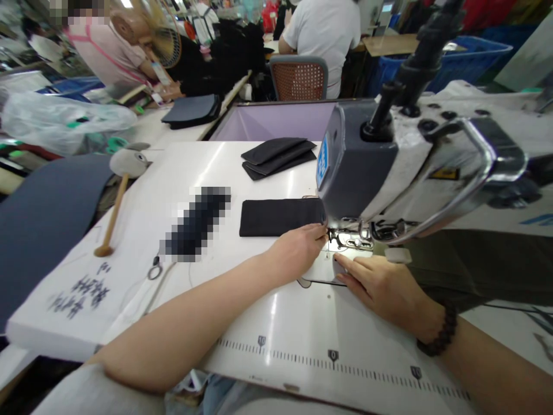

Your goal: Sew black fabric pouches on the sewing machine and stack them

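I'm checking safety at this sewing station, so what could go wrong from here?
The left hand and right hand both have fingers close to the metal parts under the sewing machine, so one might get hurt if it runs.

The black piece is touched only near one end, so it could swing askew.

The stacked black pieces overlap unevenly near the machine and might slide if bumped.

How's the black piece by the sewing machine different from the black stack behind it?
The black piece lies alone, while the black stack has several pieces fanned out. The left hand is at the black piece; no hand touches the black stack. Both are dark and lie on the white table.
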The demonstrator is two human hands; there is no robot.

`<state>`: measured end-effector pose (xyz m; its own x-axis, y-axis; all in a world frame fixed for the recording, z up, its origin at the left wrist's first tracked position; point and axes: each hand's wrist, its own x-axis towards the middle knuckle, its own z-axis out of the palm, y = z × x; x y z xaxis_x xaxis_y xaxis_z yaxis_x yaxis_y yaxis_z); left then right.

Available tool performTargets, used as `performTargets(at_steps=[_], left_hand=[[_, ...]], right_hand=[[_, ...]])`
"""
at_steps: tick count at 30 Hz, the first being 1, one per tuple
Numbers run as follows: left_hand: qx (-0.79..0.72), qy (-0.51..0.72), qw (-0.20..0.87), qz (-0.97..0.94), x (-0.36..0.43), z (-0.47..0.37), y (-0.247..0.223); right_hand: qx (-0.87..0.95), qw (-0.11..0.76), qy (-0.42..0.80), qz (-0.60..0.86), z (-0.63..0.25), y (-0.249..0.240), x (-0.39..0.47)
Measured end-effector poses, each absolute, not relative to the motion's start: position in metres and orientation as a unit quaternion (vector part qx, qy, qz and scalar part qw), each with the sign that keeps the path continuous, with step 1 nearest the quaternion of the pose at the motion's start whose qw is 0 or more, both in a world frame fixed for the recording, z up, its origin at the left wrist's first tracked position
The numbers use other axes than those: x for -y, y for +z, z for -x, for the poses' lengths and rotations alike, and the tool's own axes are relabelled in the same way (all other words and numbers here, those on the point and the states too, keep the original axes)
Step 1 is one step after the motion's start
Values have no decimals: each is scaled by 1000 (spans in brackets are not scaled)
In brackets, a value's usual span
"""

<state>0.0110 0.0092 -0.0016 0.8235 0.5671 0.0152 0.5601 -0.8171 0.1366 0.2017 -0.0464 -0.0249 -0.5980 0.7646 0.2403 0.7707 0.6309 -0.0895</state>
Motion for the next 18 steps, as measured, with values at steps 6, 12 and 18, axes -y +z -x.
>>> performTargets(at_steps=[6, 12, 18], left_hand=[[-432, 11, -46, -901, -5, -16, -11], [-410, -69, -85, -905, 22, -3, -9], [-360, -47, -79, -928, 91, 25, -14]], right_hand=[[897, 130, -2, 422, -202, -25, 47], [888, 189, 14, 419, -211, -19, 47], [887, 193, 18, 420, -214, -14, 47]])
